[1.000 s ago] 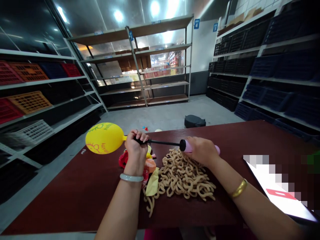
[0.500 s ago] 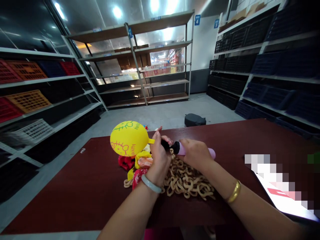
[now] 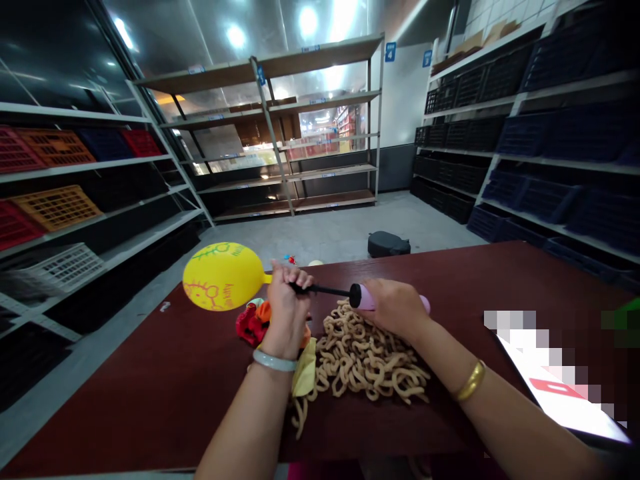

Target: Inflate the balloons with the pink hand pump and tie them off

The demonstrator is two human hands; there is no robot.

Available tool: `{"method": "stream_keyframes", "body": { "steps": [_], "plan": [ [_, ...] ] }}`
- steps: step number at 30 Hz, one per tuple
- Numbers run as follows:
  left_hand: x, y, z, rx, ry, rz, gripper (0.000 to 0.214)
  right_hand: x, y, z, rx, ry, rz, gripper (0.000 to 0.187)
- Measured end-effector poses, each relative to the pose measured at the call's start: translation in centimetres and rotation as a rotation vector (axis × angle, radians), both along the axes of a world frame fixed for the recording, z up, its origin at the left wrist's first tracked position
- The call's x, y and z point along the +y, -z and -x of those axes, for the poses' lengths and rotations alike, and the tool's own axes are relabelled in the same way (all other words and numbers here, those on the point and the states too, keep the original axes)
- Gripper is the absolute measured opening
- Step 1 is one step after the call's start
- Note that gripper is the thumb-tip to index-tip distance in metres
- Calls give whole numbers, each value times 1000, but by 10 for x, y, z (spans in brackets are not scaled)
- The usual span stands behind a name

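A yellow balloon [image 3: 225,277] with green and red drawings sticks out to the left of my left hand [image 3: 291,303]. That hand is closed around the balloon's neck and the black end of a balloon pump. The pump's black rod [image 3: 333,291] shows between my hands. My right hand [image 3: 395,307] is wrapped round the pump's pink barrel [image 3: 367,298]. Under the pump lies a heap of beige rope-like loops [image 3: 370,353]. Beside my left wrist are a red crumpled piece [image 3: 251,325] and a pale yellow limp piece [image 3: 305,370], partly hidden by my arm.
The dark red table [image 3: 125,387] carries a lit tablet-like screen [image 3: 555,387] at the right, partly pixelated. A black case [image 3: 389,244] is on the floor beyond. Metal shelving [image 3: 320,175] stands at the back, with crates [image 3: 57,208] on the left racks.
My left hand has moved left with the balloon and the pump's end, drawing the black rod out. The right hand has hardly moved. A pale yellow piece now shows beside my left wrist.
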State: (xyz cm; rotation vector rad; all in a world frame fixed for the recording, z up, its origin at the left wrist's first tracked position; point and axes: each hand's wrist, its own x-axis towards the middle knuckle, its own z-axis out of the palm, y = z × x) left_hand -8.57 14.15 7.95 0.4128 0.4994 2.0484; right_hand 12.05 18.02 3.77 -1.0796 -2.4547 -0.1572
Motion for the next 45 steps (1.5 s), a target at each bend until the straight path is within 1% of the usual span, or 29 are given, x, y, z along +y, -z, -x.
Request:
{"method": "stream_keyframes", "body": {
  "steps": [2,4,5,7,10,16,18,20,23,26,31,33,35,37,39,43,45],
  "plan": [
    [-1,-4,22,-34,-38,-10,47,7,2,-8,-7,-1,-10,45],
    [-3,-5,36,-49,-52,-16,46,12,4,-14,-8,-5,-15,45],
    [-3,-6,39,-52,-51,-20,46,13,5,-14,-9,-1,-18,45],
    [-3,-5,37,-55,-53,-36,45,11,7,-13,-11,16,-24,46],
    [-1,0,16,-54,-61,-52,45,5,7,-6,-13,38,-28,46],
    [-1,16,-48,-25,-3,0,45,-13,2,8,-6,27,10,38],
    [-3,19,-61,-23,9,9,44,-17,0,12,-4,20,16,35],
    [-4,21,-66,-33,27,12,45,-20,-1,14,2,14,18,35],
    [-3,20,-57,-42,65,31,46,-18,2,16,14,0,29,36],
    [1,17,-34,-47,40,53,45,-11,5,12,4,-3,46,39],
    [-1,1,17,-78,-47,-2,43,8,6,-6,-17,15,12,44],
    [-4,-6,29,-83,-66,-14,42,13,5,-13,-3,7,-8,47],
    [-7,-10,31,-79,-74,-23,42,14,4,-16,11,3,-26,50],
    [-7,-8,24,-77,-80,-41,44,13,4,-16,15,19,-36,50],
    [-4,-1,10,-85,-80,-47,45,9,3,-14,8,35,-34,48],
    [2,18,-29,-78,-38,4,45,-4,3,-3,-9,38,2,42],
    [3,25,-47,-49,-3,22,44,-10,3,2,-13,40,21,38]
  ]
}}
